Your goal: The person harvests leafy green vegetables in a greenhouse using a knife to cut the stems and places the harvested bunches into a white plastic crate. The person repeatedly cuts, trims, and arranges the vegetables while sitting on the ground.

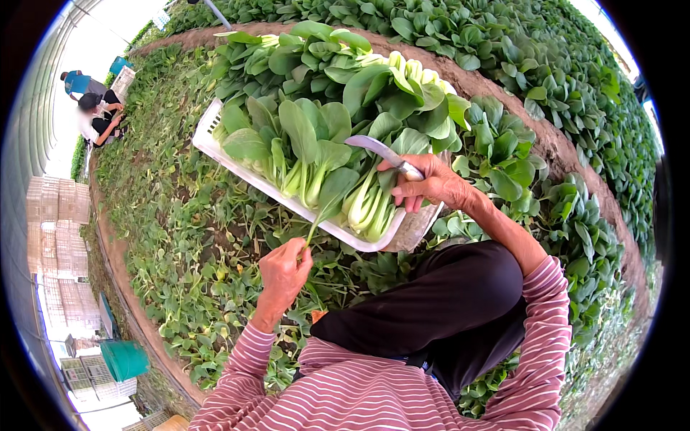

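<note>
A white plastic crate (356,242) packed with bok choy (304,129) lies before me, its stalks facing my side in the near row. My right hand (423,182) grips a curved harvesting knife (377,146) by its handle, above the bok choy at the crate's near right. The blade points left over the leaves. Just outside the crate's front rim, my left hand (283,266) pinches the stem of a single bok choy leaf (335,195). That leaf reaches up over the rim, in front of the heads inside.
Cut leaves (205,280) litter the ground on the left. Standing bok choy (504,145) grows at the right, past it a bare soil strip (555,140). Stacked crates (56,231) and a green bucket (124,360) stand far left. Two people (99,118) work at upper left.
</note>
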### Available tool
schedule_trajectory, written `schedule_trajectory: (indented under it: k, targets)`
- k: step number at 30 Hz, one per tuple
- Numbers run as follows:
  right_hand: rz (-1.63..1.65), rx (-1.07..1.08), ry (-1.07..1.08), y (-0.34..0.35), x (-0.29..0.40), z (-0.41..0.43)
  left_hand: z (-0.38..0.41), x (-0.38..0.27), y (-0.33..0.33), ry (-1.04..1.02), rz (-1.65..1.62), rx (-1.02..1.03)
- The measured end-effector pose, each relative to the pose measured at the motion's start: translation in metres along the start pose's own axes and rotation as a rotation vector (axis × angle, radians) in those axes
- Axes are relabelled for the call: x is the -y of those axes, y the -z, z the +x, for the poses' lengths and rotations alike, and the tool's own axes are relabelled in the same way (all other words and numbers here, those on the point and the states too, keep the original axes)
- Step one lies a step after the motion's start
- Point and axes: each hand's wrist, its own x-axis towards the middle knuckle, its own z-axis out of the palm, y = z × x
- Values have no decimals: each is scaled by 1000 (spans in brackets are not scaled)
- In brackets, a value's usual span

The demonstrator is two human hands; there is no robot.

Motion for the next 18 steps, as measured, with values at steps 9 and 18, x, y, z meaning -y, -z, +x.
schedule_trajectory:
  k: [9, 18]
  targets:
    - [-19, 16, 27, -2, 1, 6, -71, 80, 56, 241, 473, 337]
    - [-26, 32, -39, -5, 17, 1, 82, -35, -13, 12, -616, 216]
